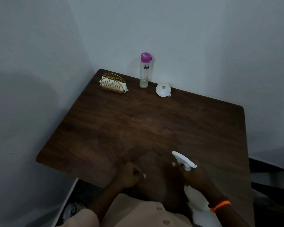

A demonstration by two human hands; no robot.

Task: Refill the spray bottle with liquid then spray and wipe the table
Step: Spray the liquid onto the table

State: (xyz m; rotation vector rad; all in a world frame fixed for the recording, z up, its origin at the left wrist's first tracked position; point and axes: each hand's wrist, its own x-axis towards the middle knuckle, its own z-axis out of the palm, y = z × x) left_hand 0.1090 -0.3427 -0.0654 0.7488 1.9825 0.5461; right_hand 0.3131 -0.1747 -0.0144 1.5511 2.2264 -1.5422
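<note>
My right hand (193,175) grips a white spray bottle (184,160) by the neck, a finger at the trigger, nozzle pointing toward the far left. The bottle's white body (195,200) shows below my wrist at the near edge of the dark wooden table (154,125). My left hand (131,175) rests on the table near the front edge, fingers curled in and holding nothing. A clear bottle with a purple cap (144,70) stands upright at the table's far edge. A white funnel (163,89) lies just right of it.
A gold wire holder with white napkins (112,83) stands at the far left corner. Grey walls close in at the back and left. An orange and dark bracelet (219,204) circles my right wrist. A dark ledge (269,167) runs to the right.
</note>
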